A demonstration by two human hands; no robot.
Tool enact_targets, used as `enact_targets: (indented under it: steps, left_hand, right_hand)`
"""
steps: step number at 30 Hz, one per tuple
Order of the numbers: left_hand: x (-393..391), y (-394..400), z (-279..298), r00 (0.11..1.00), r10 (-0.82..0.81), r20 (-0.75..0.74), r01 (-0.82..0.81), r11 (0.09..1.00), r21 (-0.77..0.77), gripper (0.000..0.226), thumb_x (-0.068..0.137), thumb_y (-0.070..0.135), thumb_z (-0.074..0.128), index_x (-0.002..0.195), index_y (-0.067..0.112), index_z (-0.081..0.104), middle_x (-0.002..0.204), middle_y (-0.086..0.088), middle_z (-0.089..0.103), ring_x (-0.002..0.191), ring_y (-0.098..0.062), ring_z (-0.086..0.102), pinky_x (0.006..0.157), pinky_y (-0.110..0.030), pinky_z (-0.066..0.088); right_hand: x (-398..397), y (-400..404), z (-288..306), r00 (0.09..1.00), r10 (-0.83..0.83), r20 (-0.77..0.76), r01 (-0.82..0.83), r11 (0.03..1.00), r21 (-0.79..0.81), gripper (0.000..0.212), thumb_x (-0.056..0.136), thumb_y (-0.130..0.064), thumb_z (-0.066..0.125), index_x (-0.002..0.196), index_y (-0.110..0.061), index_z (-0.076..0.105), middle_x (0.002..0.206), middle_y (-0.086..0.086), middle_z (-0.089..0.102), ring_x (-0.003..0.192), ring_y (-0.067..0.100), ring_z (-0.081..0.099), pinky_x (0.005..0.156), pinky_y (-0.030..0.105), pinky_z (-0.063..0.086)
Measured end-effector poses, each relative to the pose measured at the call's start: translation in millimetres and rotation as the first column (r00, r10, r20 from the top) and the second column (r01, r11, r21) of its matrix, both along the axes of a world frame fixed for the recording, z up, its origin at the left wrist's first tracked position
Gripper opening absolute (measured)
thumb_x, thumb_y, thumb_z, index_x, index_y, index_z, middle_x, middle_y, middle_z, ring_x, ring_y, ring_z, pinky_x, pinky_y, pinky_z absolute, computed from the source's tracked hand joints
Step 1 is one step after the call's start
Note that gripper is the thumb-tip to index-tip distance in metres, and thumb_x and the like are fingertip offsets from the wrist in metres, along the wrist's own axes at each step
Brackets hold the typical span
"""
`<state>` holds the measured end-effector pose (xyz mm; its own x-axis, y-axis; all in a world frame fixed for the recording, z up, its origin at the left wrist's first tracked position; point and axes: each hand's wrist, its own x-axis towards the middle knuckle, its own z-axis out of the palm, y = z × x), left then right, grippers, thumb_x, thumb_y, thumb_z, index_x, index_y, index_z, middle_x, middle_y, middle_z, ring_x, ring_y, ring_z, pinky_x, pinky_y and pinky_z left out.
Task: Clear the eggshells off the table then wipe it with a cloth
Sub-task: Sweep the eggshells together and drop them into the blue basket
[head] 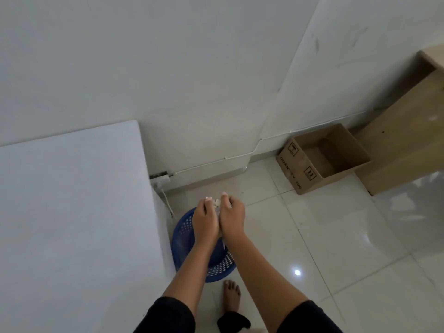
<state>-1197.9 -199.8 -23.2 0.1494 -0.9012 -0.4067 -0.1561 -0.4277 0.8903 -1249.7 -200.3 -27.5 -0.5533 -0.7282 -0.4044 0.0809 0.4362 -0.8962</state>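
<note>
Along the left side of the room stands the white table [72, 200], its bare top running up to the wall, its near corner just beside a blue perforated basket [185, 239] that sits on the glossy white floor tiles [312, 236]. Off to the right a light wooden cabinet [403, 140] rests against the other wall, and an open brown cardboard box [324, 157] lies on the floor touching its side. A white cable [211, 162] runs low along the wall to a socket strip [161, 180] tucked at the table's back corner.

The person stands over the basket with both forearms stretched out, dark sleeves pushed to the elbows and one bare foot [231, 296] on the tiles just beside the basket's near rim. The left hand [205, 219] and right hand [231, 218] are pressed side by side above the basket, backs up, fingers curled under. Small white eggshells [217, 203] show between the fingertips of both hands, pinched there over the far edge of the basket. How much more shell sits inside the cupped palms cannot be told from where I stand.
</note>
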Motion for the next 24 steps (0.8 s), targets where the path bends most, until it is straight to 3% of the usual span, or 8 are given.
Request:
enact_targets:
  steps: [4,8,10,13,16,20,22,24]
  left_hand:
    - [-24,-8,-74,0.995,0.060,0.080,-0.075,0.975,0.208,0.026,0.100,0.022,0.036,0.094,0.011,0.059,0.088,-0.005,0.061,0.075,-0.015,0.055,0.062,-0.029,0.042]
    - [-22,-15,-153,0.983,-0.012,0.183,-0.034,0.969,0.246,0.023,0.099,0.022,0.039,0.104,0.010,0.058,0.101,-0.009,0.061,0.080,-0.014,0.055,0.064,-0.026,0.042]
    - [-13,-14,-189,0.956,-0.122,0.268,0.046,0.961,0.273,0.028,0.099,0.024,0.040,0.118,0.012,0.056,0.119,-0.010,0.058,0.098,-0.020,0.056,0.080,-0.031,0.046]
    - [2,-9,-221,0.887,-0.320,0.333,0.194,0.912,0.361,0.037,0.098,0.024,0.043,0.133,0.014,0.049,0.135,-0.008,0.047,0.121,-0.024,0.048,0.101,-0.038,0.041]
    - [11,-6,-234,0.842,-0.413,0.348,0.237,0.861,0.449,0.037,0.097,0.022,0.045,0.132,0.011,0.050,0.137,-0.010,0.045,0.122,-0.026,0.047,0.102,-0.038,0.040]
    - [10,1,-226,0.818,-0.428,0.384,0.208,0.842,0.497,0.034,0.097,0.025,0.045,0.126,0.011,0.054,0.128,-0.010,0.055,0.113,-0.026,0.054,0.098,-0.041,0.045]
    - [7,4,-207,0.821,-0.383,0.424,0.172,0.873,0.456,0.031,0.098,0.024,0.042,0.122,0.012,0.057,0.122,-0.007,0.059,0.108,-0.022,0.056,0.093,-0.035,0.047]
    - [2,5,-173,0.843,-0.299,0.448,0.134,0.922,0.363,0.029,0.099,0.021,0.040,0.119,0.012,0.058,0.117,-0.005,0.061,0.099,-0.016,0.056,0.079,-0.023,0.044]
  right_hand:
    - [-19,-4,-77,0.995,-0.008,0.103,-0.006,0.991,0.135,0.034,0.099,-0.024,0.046,0.068,-0.009,0.051,0.062,0.001,0.055,0.055,0.010,0.051,0.052,0.020,0.042]
    - [-27,-5,-162,0.988,0.037,0.152,-0.069,0.976,0.208,0.025,0.098,-0.021,0.048,0.083,-0.006,0.061,0.074,0.004,0.065,0.067,0.016,0.060,0.056,0.020,0.048]
    - [-33,-4,-197,0.984,0.106,0.144,-0.139,0.960,0.243,0.020,0.097,-0.015,0.048,0.085,-0.009,0.063,0.077,0.004,0.064,0.070,0.016,0.058,0.061,0.021,0.047]
    - [-39,1,-232,0.962,0.224,0.153,-0.261,0.920,0.294,0.020,0.096,-0.016,0.049,0.098,-0.012,0.068,0.094,0.001,0.067,0.088,0.014,0.060,0.081,0.025,0.048]
    - [-40,4,-246,0.955,0.263,0.135,-0.293,0.899,0.325,0.022,0.095,-0.015,0.050,0.103,-0.009,0.070,0.101,0.000,0.068,0.093,0.012,0.060,0.087,0.025,0.047]
    - [-37,8,-234,0.960,0.259,0.107,-0.281,0.901,0.330,0.020,0.094,-0.014,0.052,0.099,-0.009,0.070,0.097,0.001,0.069,0.089,0.013,0.061,0.074,0.017,0.047]
    - [-36,9,-219,0.960,0.265,0.087,-0.279,0.908,0.312,0.019,0.094,-0.013,0.052,0.098,-0.007,0.070,0.095,0.003,0.069,0.086,0.013,0.060,0.069,0.012,0.045]
    - [-34,9,-193,0.957,0.284,0.056,-0.288,0.918,0.273,0.018,0.094,-0.014,0.053,0.096,-0.007,0.070,0.091,0.002,0.069,0.085,0.014,0.062,0.067,0.012,0.045]
